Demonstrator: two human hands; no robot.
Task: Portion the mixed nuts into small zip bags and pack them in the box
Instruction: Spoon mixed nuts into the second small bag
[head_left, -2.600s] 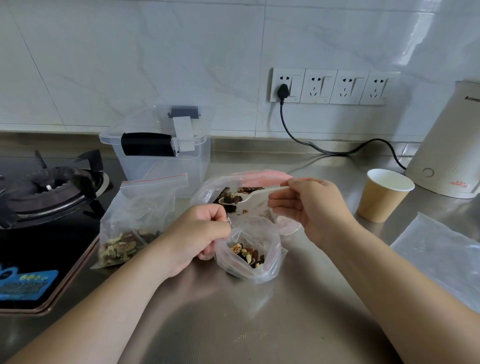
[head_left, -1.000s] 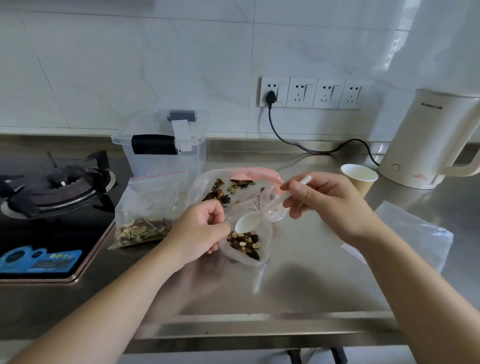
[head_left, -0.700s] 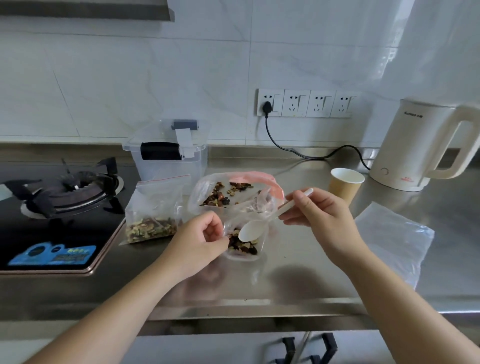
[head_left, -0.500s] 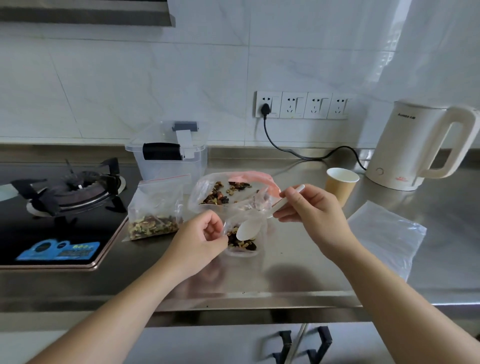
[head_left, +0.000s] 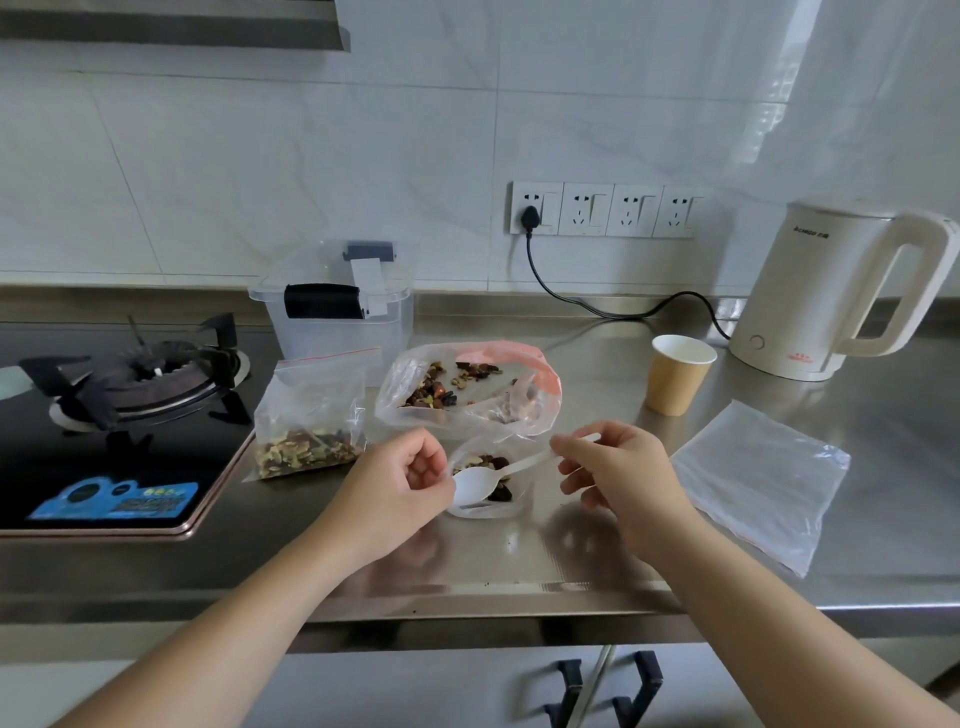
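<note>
My left hand (head_left: 395, 483) pinches the rim of a small clear zip bag (head_left: 488, 506) that stands on the steel counter with some mixed nuts inside. My right hand (head_left: 618, 467) holds a white plastic spoon (head_left: 478, 483) by its handle, with the empty bowl lying in the small bag's mouth. Behind them a large clear bag of mixed nuts (head_left: 467, 387) with a pink strip lies open. A filled zip bag (head_left: 306, 421) stands to the left. The clear plastic box (head_left: 337, 312) with a black handle sits at the back.
A gas stove (head_left: 124, 384) takes up the left. A paper cup (head_left: 678, 371) and a white kettle (head_left: 831, 291) with its black cord stand at the right back. Flat empty zip bags (head_left: 758, 478) lie at the right. The counter's front edge (head_left: 467, 603) is close.
The spoon went from the large bag down into the small bag and tipped its nuts there. My head has drawn back and lifted, so more of the wall and counter edge shows.
</note>
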